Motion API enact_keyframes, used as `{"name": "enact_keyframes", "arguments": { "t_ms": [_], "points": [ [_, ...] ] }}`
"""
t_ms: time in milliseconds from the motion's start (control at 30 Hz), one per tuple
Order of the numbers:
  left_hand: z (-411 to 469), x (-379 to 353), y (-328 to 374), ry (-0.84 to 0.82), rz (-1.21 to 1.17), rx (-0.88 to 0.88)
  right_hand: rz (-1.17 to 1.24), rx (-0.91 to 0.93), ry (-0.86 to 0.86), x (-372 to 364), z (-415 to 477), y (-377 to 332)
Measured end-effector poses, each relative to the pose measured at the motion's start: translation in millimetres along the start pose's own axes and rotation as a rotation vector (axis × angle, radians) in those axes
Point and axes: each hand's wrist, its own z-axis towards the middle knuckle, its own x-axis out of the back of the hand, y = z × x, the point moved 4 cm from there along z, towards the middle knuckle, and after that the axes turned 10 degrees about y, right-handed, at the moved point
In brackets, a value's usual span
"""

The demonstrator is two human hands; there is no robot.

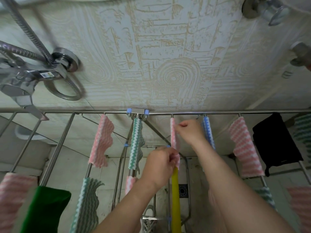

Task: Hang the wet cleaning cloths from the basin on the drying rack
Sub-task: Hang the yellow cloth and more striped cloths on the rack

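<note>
Now right hand on pink cloth

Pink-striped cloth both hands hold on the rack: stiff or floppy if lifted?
Probably floppy: the pink-striped cloth drapes over its rail, and a neighbouring pink cloth hangs wavy. Likely light: left hand and right hand pinch it by fingertips.

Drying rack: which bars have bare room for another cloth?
Bare: the far stretches of the two left bars, between the tap and the wavy pink cloth. Crowded: every bar from the green-white cloth rightward, where the left hand and right hand pinch a narrow pink cloth.
</note>
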Motion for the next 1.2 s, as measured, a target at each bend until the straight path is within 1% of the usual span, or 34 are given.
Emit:
{"name": "enact_keyframes", "arguments": {
  "t_ms": [67,133,233,300,433,533,600,667,767,867,1000,1100,1200],
  "points": [
    [-2.5,-1.4,0.1,0.003,0.010,-0.013,-0.026,-0.017,0.022,-8.3,12.5,-5.8],
    [-7.0,-3.4,-1.6,-0.006,-0.025,0.025,-0.050,-0.035,0.055,-13.3,20.6,-5.8],
    [-13.1,-5.4,-0.7,-0.034,-0.055,0.084,-0.115,-0.010,0.171,-12.8,25.2,-6.4],
    [-12.8,-6.2,0.8,-0.041,-0.014,0.084,-0.119,0.011,0.244,-13.6,24.0,-8.3],
    [-12.8,-9.9,6.8,-0.079,0.099,0.061,-0.139,0.025,0.286,-16.6,20.9,-9.5],
    [-18.5,-13.1,11.2,-0.139,0.178,0.047,-0.145,0.071,0.249,-17.5,18.3,-9.0],
    [-21.5,-13.4,12.9,-0.138,0.202,0.040,-0.280,0.154,0.186,-18.5,15.7,-13.7],
    [-23.7,-13.6,15.9,-0.130,0.219,0.042,-0.442,0.252,0.174,-16.2,12.3,-22.5],
    [-25.9,-15.7,20.3,-0.124,0.245,0.048,-0.508,0.299,0.189,-14.5,12.6,-29.2],
    [-30.1,-16.1,21.0,-0.152,0.261,0.073,-0.450,0.305,0.227,-16.1,11.5,-27.1],
    [-34.8,-16.6,21.2,-0.202,0.310,0.084,-0.296,0.314,0.261,-12.8,2.2,-25.6],
    [-37.6,-14.9,20.3,-0.197,0.294,0.108,-0.259,0.296,0.147,-10.8,-4.3,-26.8],
    [-44.0,-5.5,21.5,-0.136,0.207,0.119,-0.275,0.269,0.017,3.2,-14.8,-26.6]
  ]
}}
